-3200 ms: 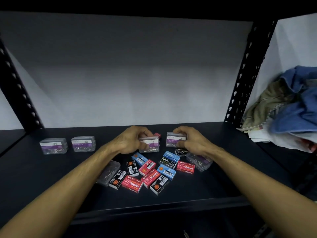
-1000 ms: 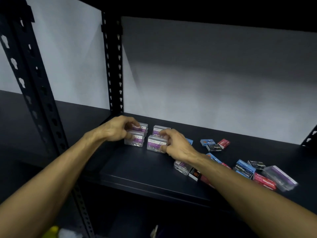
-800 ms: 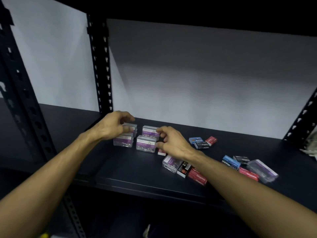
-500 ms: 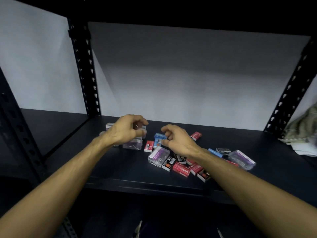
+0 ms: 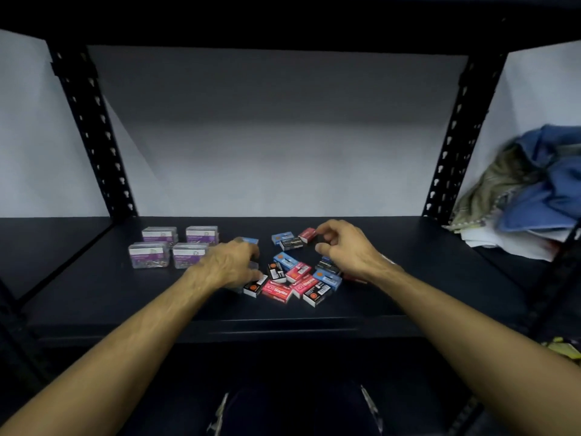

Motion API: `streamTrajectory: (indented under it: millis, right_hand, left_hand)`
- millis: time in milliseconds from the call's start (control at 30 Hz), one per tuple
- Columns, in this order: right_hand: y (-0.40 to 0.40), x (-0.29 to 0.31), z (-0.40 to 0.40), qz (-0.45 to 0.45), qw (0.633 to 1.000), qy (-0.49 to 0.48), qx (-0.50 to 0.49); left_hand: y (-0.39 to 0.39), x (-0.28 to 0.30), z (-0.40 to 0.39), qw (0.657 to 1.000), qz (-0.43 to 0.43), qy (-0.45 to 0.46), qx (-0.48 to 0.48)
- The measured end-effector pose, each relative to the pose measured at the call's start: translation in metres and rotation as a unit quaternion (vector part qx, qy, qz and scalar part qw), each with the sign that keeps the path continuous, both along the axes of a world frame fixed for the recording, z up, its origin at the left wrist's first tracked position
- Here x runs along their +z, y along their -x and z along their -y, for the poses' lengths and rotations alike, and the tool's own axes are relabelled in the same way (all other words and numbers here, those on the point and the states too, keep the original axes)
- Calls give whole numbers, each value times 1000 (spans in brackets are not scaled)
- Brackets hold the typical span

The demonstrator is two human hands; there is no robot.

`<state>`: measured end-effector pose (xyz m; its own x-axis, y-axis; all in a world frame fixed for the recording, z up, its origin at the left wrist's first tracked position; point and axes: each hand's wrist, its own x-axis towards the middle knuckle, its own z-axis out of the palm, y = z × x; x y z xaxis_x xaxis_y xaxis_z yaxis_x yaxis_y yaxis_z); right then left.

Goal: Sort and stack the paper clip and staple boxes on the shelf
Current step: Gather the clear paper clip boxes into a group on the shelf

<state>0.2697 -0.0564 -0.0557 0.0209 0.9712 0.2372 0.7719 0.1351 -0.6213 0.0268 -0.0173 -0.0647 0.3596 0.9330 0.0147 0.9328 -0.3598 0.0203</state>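
The shelf point(image 5: 94, 297) carries two sorted-versus-unsorted groups. At centre left of the frame, four clear paper clip boxes point(image 5: 174, 250) stand in a tidy two-by-two block, near each other and square to the shelf edge; whether any is stacked double cannot be told. This grouping keeps one product type together and leaves bare shelf around it. At frame centre lies a loose pile of small staple boxes point(image 5: 295, 278), red, blue and black, overlapping at mixed angles, with three more staple boxes point(image 5: 292, 240) set slightly behind the pile. The left hand point(image 5: 228, 264) is lowered over the left edge of the pile with fingers curled downward; the hand hides what is under it, so whether it grips a box cannot be told. The right hand point(image 5: 341, 248) hovers over the right rear of the pile, thumb and forefinger bent toward each other near the red box point(image 5: 307, 234); it holds nothing visible and appears released, posed to pinch. Both hands bracket the pile, which suits picking boxes by colour. The paper clip part appears largely done; staple sorting appears barely begun. A heap of cloth point(image 5: 534, 184) occupies the right edge.
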Motion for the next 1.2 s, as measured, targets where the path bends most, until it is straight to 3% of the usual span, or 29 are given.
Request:
streamTrajectory:
  millis: [167,300,500,733,1200]
  right_hand:
    - [-37,-9,6,30,998,10,-62]
    - [-55,-17,8,104,985,7,-139]
    - [-73,-26,9,184,956,94,-208]
    - [-83,-28,8,180,948,146,-216]
    - [-90,-27,1,70,988,76,-113]
  left_hand:
    - [-19,7,1,1000,18,-12,-9]
    - [-40,13,-1,998,42,-48,-22]
    - [-67,14,-14,986,142,-43,-80]
    - [-93,-1,-27,964,223,-6,-141]
    - [-109,-20,-38,941,272,29,-200]
